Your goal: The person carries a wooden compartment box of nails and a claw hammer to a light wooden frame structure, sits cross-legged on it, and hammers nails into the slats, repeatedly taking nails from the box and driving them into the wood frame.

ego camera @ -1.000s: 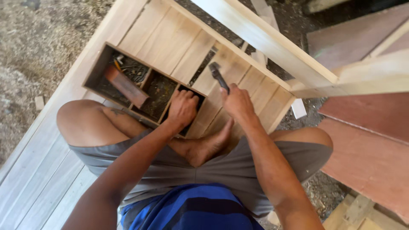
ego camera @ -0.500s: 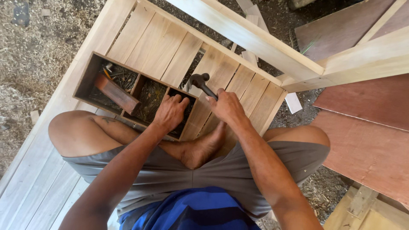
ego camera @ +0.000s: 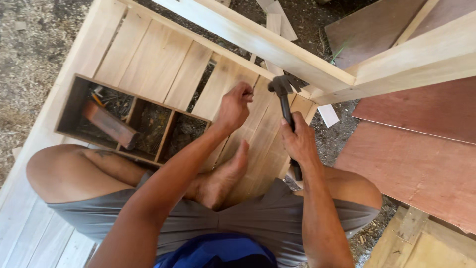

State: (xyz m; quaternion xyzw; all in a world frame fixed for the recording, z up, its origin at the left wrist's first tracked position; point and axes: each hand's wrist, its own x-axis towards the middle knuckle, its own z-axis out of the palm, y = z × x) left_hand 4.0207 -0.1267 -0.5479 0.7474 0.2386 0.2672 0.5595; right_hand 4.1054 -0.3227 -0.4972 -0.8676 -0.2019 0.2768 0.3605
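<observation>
A nailing step was judged to be in hand. The hammer was held in the right hand, whose fingers were clamped round the dark handle, the head raised just above the pale slats near the long rail. The left hand was set on a slat beside the hammer head, its fingers pinched together as if on a small nail, though no nail could be made out. A steady pinch and a short, square blow clear of the fingertips were judged to be called for next.

To the left a shallow wooden tray with three compartments was lying on the slats. In the leftmost compartment a reddish wooden block was lying aslant over dark small hardware; the other two held dark loose bits, too small to tell apart
</observation>
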